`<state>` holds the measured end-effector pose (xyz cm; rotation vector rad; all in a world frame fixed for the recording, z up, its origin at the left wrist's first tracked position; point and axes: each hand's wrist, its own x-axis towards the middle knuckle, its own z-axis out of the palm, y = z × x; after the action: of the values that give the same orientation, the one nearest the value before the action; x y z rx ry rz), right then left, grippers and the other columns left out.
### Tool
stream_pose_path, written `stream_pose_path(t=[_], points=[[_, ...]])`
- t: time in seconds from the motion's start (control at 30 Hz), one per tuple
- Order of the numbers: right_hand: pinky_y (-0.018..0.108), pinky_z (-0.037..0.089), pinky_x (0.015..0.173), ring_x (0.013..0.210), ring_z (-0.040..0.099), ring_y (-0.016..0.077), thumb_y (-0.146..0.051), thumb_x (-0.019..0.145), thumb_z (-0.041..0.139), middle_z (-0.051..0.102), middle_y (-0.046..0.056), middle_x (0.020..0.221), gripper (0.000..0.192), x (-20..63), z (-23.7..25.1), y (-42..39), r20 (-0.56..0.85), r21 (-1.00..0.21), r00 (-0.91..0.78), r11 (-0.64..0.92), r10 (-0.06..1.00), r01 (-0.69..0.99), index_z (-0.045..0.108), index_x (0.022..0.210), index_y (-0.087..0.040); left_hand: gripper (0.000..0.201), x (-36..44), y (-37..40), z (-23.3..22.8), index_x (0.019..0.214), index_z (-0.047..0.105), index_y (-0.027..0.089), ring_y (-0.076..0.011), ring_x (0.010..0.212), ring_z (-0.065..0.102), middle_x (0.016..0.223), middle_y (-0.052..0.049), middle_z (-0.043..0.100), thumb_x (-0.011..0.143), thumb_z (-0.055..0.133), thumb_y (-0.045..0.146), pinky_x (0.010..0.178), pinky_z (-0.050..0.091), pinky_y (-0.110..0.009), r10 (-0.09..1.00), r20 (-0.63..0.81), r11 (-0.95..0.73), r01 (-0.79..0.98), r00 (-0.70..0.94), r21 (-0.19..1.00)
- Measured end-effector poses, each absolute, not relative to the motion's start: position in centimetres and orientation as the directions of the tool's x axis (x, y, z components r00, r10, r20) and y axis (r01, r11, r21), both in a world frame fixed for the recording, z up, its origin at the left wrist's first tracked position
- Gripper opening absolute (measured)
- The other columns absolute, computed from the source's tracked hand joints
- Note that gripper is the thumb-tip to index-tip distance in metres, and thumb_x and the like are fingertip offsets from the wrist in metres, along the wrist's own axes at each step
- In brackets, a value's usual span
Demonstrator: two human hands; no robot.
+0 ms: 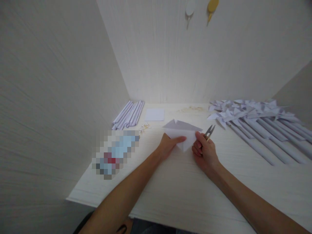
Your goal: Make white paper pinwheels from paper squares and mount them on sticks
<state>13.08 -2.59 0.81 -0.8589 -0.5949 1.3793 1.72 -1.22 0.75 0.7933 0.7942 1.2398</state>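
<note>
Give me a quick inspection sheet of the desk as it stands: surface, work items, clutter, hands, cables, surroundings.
Surface: pale wood-grain desk, brightly lit at the back.
Work items: folded white paper lying on the desk; small snips, blades pointing away.
Clutter: bundle of rolled paper sticks back left; flat white sheet; small pale bits; finished paper pinwheels on long sticks at right; a blurred-out item at left.
Hands: left hand pressing on the paper; right hand at the paper's right corner, holding the snips.
Cables: nothing seen.
Surroundings: pale panel walls on three sides; white hook and yellow hook on the back wall.
</note>
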Motion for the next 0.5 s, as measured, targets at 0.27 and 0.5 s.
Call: stream_pose_path(t=[0.27,0.5], points=[[0.017,0.016,0.028,0.028,0.027,0.0020,-0.033,0.056,0.070,0.036,-0.009,0.032,0.035,12.11,0.18,-3.30,-0.076,-0.970,0.029,-0.067,0.997,-0.235,0.039,0.048,-0.018,0.016,1.90,-0.88,0.38,0.069,0.064,0.015,-0.0126,0.068,0.059,0.073,-0.001,0.066,0.053,0.069,0.015,0.070,0.046,-0.027,1.000,-0.010,0.004,-0.533,-0.009,0.846],[0.018,0.019,0.030,0.031,0.029,0.0033,-0.036,0.060,0.066,0.038,-0.008,0.034,0.026,12.17,-0.15,-3.27,-0.019,-0.999,-0.004,-0.019,1.000,-0.045,0.051,0.055,-0.015,0.027,2.13,-1.02,1.02,0.079,0.063,0.014,-0.0143,0.070,0.060,0.075,-0.003,0.066,0.052,0.068,0.014,0.068,0.046,-0.028,0.988,-0.072,-0.022,-0.581,-0.138,0.813]])
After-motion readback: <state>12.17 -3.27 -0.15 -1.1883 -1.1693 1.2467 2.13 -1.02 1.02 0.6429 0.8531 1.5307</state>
